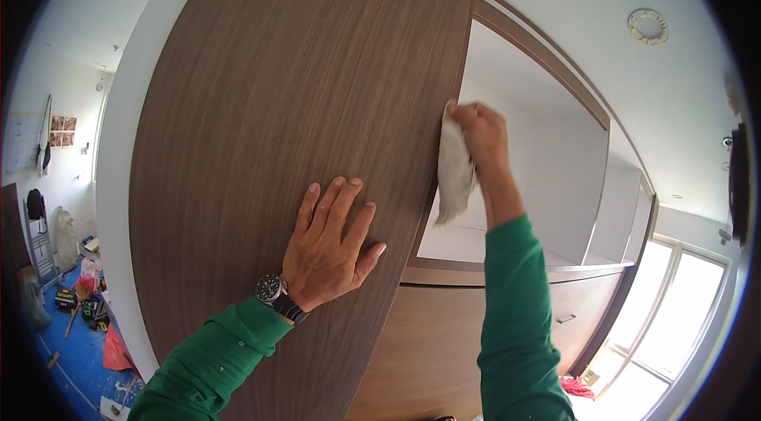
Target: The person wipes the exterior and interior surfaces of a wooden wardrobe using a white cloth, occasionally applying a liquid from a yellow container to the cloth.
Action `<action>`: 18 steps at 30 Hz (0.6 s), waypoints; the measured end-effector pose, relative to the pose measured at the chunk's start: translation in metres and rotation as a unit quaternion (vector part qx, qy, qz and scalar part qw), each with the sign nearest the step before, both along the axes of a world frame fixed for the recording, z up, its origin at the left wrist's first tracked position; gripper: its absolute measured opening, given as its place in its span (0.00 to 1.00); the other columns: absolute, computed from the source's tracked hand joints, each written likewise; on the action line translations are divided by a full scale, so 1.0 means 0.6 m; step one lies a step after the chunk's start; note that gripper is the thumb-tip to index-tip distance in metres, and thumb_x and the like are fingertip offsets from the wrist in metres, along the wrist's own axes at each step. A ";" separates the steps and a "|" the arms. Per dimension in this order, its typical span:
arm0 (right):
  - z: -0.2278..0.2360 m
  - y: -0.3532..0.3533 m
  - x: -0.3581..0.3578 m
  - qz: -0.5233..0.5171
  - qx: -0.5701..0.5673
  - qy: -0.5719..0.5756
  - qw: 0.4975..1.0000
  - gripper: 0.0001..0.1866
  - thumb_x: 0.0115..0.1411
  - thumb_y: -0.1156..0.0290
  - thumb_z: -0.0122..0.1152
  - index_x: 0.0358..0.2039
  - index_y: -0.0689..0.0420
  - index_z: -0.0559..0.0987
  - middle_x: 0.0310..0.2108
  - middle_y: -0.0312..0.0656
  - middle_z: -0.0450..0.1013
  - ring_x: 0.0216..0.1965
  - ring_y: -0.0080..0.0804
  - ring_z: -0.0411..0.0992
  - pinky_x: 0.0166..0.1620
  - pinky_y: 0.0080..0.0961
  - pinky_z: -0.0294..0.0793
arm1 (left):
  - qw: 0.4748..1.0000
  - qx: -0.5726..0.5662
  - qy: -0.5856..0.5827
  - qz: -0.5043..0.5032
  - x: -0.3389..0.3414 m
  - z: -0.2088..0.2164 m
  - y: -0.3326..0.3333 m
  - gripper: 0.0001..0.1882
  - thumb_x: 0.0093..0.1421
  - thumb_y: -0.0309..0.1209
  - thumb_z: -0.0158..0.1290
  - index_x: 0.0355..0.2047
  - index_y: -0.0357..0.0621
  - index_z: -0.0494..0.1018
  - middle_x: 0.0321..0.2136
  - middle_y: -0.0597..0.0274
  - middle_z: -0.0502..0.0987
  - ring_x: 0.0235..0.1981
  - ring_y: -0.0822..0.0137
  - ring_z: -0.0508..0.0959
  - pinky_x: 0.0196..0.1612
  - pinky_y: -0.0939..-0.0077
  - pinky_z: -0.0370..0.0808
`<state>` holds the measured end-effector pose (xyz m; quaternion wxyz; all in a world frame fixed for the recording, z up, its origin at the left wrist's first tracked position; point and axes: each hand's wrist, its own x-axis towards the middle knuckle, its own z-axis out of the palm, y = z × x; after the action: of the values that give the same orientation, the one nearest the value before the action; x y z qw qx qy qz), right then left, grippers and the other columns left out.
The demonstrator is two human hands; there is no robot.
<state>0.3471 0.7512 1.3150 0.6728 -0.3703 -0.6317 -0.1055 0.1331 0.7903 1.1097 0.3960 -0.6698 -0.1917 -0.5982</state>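
Note:
A tall brown wood-grain panel (261, 104) fills the middle of the head view. My left hand (326, 243) lies flat against it with the fingers spread, a dark watch (272, 289) on the wrist. Higher up and to the right, my right hand (482, 132) is closed on a pale cloth (455, 175), which hangs down from the fingers. The cloth is at the panel's right edge, in front of the white-lined open cabinet (539, 151); whether it touches the edge I cannot tell. Part of the cloth is hidden behind the fingers.
Below the open cabinet is a lighter brown front (476, 334) with a small handle (566, 319). A bright window (666, 310) stands at the far right. To the left, tools (93, 314) and bags lie on a blue floor covering (67, 350) near a ladder (41, 250).

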 end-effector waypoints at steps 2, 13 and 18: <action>0.069 0.003 0.007 -0.035 0.019 -0.007 0.999 0.17 0.55 0.63 0.67 0.32 0.67 0.84 0.29 0.47 0.80 0.31 0.32 0.76 0.39 0.30 0.75 | 1.000 -0.001 0.003 -0.004 0.005 0.002 0.001 0.31 0.61 0.49 0.61 0.57 0.43 0.70 0.65 0.42 0.63 0.67 0.42 0.64 0.70 0.40 0.56; 0.337 0.005 -0.024 -0.011 0.020 0.052 0.998 0.15 0.59 0.67 0.68 0.39 0.67 0.82 0.34 0.49 0.79 0.31 0.38 0.78 0.32 0.37 0.78 | 0.999 -0.023 0.026 -0.039 0.002 -0.002 0.012 0.32 0.61 0.49 0.61 0.58 0.43 0.69 0.65 0.40 0.63 0.69 0.42 0.62 0.71 0.37 0.52; 0.439 0.026 0.004 0.015 0.048 0.067 0.996 0.17 0.58 0.68 0.68 0.41 0.69 0.79 0.35 0.51 0.79 0.33 0.42 0.79 0.35 0.40 0.78 | 0.997 -0.024 0.033 -0.058 0.006 -0.010 0.013 0.34 0.61 0.49 0.61 0.60 0.44 0.67 0.66 0.40 0.63 0.69 0.43 0.62 0.72 0.37 0.51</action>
<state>0.3493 0.7668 1.5783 0.7322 -0.3349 -0.5845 -0.1005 0.1367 0.7983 1.1039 0.3504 -0.7087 -0.1532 -0.5929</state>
